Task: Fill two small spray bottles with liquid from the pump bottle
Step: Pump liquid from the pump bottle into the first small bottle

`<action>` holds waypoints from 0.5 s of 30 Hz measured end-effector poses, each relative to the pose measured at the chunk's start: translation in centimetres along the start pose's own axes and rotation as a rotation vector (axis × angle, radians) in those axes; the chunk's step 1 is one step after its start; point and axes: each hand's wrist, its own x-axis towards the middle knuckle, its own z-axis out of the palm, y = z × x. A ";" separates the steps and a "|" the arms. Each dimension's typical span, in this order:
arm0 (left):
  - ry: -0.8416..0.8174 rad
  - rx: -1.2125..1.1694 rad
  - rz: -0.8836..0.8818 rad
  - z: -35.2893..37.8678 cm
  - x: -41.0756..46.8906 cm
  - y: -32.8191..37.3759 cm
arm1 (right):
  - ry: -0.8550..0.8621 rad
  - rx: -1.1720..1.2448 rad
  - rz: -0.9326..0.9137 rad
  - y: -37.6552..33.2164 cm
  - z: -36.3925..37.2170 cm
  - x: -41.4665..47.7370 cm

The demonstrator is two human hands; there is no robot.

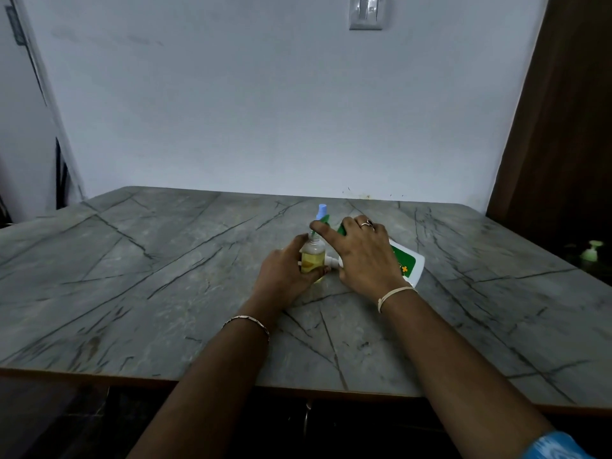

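Gripping a small clear spray bottle (313, 256) of yellow liquid upright toward the far edge of the grey marble-patterned table (159, 279), the left hand (284, 273) sits beside the right hand (363, 255), which clasps a tilted white green-labelled pump bottle (409, 264).

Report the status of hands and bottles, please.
Left hand grips small spray bottle, yellow liquid inside. Right hand holds pump bottle, nozzle beside it. Blue cap just behind them.
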 end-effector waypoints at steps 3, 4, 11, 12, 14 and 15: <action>0.005 0.009 0.009 0.1 0.0 -0.1 | -0.018 -0.005 -0.006 0.0 -0.2 -0.1; 0.007 0.013 0.011 0.1 0.0 -0.1 | -0.023 -0.004 -0.003 0.0 -0.3 -0.1; -0.021 0.029 -0.004 0.1 0.0 -0.1 | -0.023 0.010 0.026 -0.5 -0.1 0.4; -0.025 0.028 -0.003 0.1 0.0 -0.1 | -0.019 0.008 0.025 -0.5 -0.1 0.4; -0.031 0.023 -0.002 0.1 0.0 0.0 | -0.010 0.001 0.022 -0.4 0.0 0.3; -0.030 0.024 -0.003 0.0 0.0 0.0 | -0.002 -0.007 0.017 -0.3 0.1 0.2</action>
